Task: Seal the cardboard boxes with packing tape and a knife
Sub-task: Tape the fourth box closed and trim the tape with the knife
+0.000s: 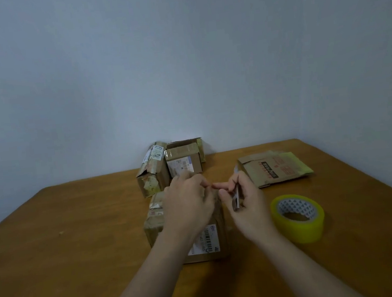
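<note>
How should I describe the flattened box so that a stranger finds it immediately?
Look at the wooden table, on its far right part, behind the yellow tape roll. The flattened cardboard box lies there with red print; unlike the other boxes, it is folded flat.

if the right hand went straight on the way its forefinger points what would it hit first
Most likely the left hand, just beyond the forefinger of the right hand, over the box; depth unclear.

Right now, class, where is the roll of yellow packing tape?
In the head view the tape roll lies flat on the table at the right, just right of the right hand and nearer than the flattened box.
</note>
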